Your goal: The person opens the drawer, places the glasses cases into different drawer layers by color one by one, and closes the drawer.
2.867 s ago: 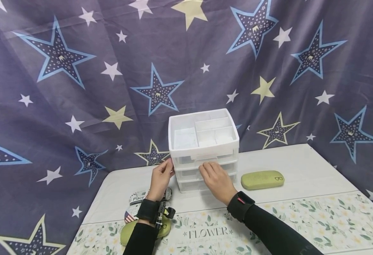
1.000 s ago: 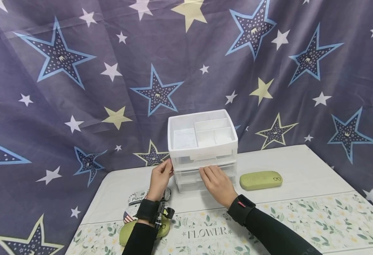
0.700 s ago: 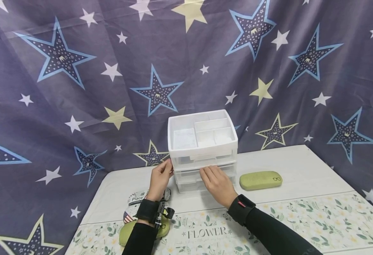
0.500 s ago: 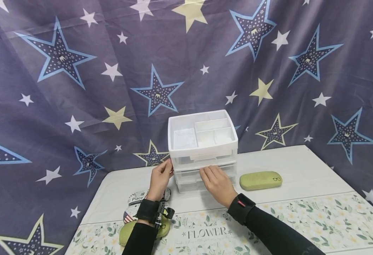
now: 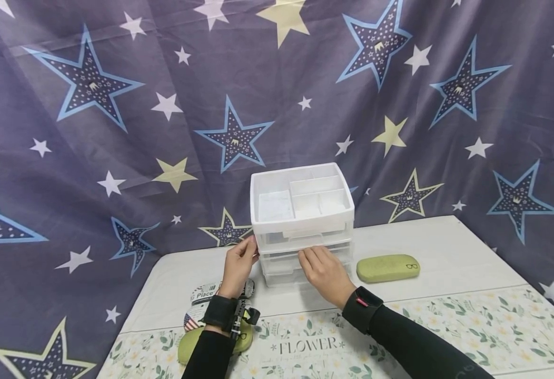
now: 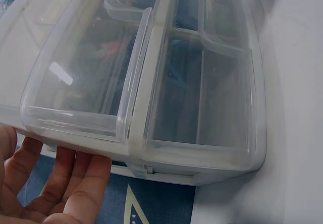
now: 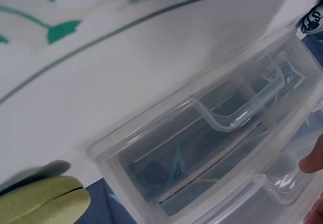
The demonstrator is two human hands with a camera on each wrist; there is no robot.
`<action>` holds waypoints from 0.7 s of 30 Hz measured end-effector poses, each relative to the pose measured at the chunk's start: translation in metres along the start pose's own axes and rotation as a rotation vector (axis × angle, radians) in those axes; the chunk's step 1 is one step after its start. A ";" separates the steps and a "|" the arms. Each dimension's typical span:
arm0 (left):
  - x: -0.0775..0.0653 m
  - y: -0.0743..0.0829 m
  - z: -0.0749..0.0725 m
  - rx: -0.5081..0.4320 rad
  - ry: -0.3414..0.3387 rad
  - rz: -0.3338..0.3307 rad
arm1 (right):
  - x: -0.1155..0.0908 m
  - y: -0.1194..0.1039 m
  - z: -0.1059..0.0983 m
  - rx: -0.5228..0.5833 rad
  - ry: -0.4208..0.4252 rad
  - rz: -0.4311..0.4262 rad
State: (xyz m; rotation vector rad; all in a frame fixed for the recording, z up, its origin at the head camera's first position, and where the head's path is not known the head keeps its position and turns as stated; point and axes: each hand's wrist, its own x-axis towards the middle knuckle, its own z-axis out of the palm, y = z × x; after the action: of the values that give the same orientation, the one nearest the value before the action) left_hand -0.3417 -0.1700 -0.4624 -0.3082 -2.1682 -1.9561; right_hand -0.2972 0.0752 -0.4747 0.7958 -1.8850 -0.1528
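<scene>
White plastic frames a clear three-drawer storage unit (image 5: 302,223), which stands upright on a white tabletop (image 5: 405,239) with a divided tray (image 5: 274,205) forming its top. From the head view, the person's right hand (image 5: 325,276) covers the front of the clear plastic middle drawer (image 5: 279,261), its fingers curled over the handle area. The right wrist view adds what the back of that hand hides: a thumb (image 7: 313,158) at the drawer's moulded handle, with the clear bottom drawer (image 7: 171,158) beside it and that drawer's own curved handle free of fingers.

The left hand (image 5: 238,266) is at the unit's left side. The head view shows mostly its back; the left wrist view shows the fingers spread, slightly bent, with their tips touching the side wall. The thumb is largely cut off there, so its contact cannot be told.

Only the head view shows both olive-green oblong glasses cases: one (image 5: 388,268) just right of the unit, the other (image 5: 191,345) partly under the left forearm, near a black-and-white printed packet (image 5: 204,295). The right wrist view catches just an end of the right-hand case. A floral printed mat (image 5: 447,326) runs in front, and a purple-grey star-patterned curtain (image 5: 277,68) hangs behind.
</scene>
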 end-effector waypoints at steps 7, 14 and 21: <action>0.000 0.000 0.000 0.010 0.016 -0.003 | -0.001 -0.001 -0.003 -0.001 -0.010 -0.007; 0.000 0.000 0.002 0.012 0.027 -0.003 | 0.000 -0.002 -0.008 -0.006 0.005 -0.028; -0.001 0.001 0.002 0.020 0.019 0.001 | 0.000 -0.003 -0.014 -0.019 -0.024 -0.031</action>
State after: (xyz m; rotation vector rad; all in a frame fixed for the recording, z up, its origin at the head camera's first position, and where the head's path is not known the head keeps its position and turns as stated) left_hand -0.3402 -0.1680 -0.4619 -0.2866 -2.1742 -1.9271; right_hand -0.2844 0.0760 -0.4695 0.8134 -1.8917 -0.2005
